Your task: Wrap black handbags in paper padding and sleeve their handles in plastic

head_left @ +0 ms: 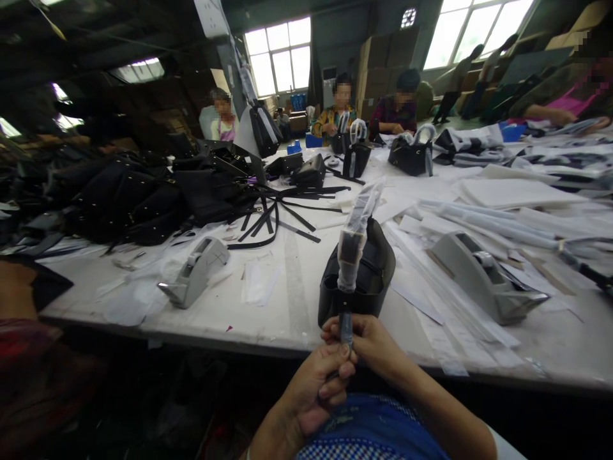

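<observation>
A black handbag stands upright at the table's front edge, close before me. Its handle rises above it, wrapped in clear plastic and white sheet. From the bag's near side a dark strap with a plastic-like covering runs down toward me. My left hand is closed around the lower part of this strap, thumb on top. Higher up, my right hand pinches the strap against the bag's near side, its fingertips partly hidden behind it.
Grey tape dispensers stand left and right of the bag. Loose black straps lie beyond, beside a heap of black bags. White sheets cover the right side. Co-workers sit across the table; another person's arm is at left.
</observation>
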The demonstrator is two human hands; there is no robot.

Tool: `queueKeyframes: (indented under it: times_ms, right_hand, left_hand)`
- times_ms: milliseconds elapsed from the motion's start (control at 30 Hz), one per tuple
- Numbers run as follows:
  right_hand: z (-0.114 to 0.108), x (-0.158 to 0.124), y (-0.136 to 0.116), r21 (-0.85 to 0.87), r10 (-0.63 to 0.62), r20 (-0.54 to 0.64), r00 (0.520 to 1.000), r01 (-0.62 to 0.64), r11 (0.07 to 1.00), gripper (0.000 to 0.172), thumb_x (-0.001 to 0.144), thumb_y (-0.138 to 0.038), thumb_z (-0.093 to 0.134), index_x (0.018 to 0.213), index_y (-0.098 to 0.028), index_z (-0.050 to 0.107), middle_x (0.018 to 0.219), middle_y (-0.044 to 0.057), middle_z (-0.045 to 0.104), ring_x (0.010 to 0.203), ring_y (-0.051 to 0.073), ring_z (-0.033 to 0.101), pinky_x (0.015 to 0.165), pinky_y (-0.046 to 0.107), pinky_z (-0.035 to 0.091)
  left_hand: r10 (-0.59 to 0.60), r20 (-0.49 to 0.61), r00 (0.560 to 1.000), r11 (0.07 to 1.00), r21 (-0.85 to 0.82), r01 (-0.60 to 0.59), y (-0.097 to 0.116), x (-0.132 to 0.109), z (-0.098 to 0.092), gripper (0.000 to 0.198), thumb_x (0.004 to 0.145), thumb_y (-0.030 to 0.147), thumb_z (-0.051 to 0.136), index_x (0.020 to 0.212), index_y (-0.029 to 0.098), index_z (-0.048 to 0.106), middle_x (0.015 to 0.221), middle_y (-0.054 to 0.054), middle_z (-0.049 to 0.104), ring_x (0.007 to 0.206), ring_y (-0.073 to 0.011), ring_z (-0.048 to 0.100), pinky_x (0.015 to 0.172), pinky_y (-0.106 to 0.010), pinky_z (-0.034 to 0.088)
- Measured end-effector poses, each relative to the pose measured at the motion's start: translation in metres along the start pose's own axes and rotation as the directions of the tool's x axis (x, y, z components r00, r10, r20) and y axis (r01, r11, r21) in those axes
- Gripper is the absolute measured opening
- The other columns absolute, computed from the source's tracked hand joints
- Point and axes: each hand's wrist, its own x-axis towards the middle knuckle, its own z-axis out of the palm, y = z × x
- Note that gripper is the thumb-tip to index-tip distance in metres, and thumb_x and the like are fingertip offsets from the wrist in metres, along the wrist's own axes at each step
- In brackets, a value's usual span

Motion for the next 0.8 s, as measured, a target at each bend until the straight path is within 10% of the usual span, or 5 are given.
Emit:
queueKeyframes:
  times_ms: [300,533,667,800]
  right_hand:
    - [-0.017,-0.022,-0.006,-0.03,0.114,0.096,0.989,-0.112,0.993,0.047,0.079,-0.046,0.075,0.116,-0.017,0.071,0.121,0.01,0.07,0.119,0.03,0.06,0.113,0.048,0.035]
    - [-0.004,-0.03,0.003,0.448,0.132,0.18,0.975,-0.201,0.871,0.048,0.087,-0.056,0.065,0.117,-0.019,0.069,0.134,0.012,0.062,0.127,0.028,0.054,0.114,0.047,0.032]
    - [0.016,-0.015,0.006,0.635,0.174,0.156,0.972,-0.234,0.736,0.03,0.083,-0.047,0.072,0.084,-0.018,0.074,0.107,0.007,0.073,0.116,0.025,0.062,0.112,0.041,0.035]
    - [0.02,-0.008,0.005,0.535,0.156,0.119,0.981,-0.196,0.822,0.028,0.082,-0.044,0.073,0.084,-0.016,0.072,0.1,0.007,0.073,0.113,0.025,0.063,0.104,0.037,0.042]
  left_hand:
    - [0.043,0.019,0.999,0.999,-0.019,-0.043,-0.002,-0.003,-0.004,0.024,0.086,0.032,0.071,0.089,0.009,0.062,0.062,0.007,0.05,0.033,0.0036,0.018,0.035,-0.014,0.011]
    - [0.04,0.034,0.999,0.997,-0.073,-0.037,-0.006,-0.001,-0.005,0.022,0.086,0.029,0.071,0.086,0.011,0.059,0.063,0.007,0.052,0.034,0.003,0.018,0.035,-0.013,0.011]
    - [-0.001,0.044,0.999,0.991,-0.137,0.007,-0.01,-0.001,-0.005,0.025,0.081,0.029,0.075,0.088,0.011,0.059,0.061,0.009,0.049,0.034,0.0027,0.016,0.034,-0.013,0.011]
    - [0.035,0.007,0.999,0.999,-0.012,-0.035,-0.011,0.005,-0.006,0.035,0.075,0.04,0.079,0.082,0.015,0.056,0.06,0.01,0.046,0.033,0.0017,0.015,0.033,-0.017,0.008]
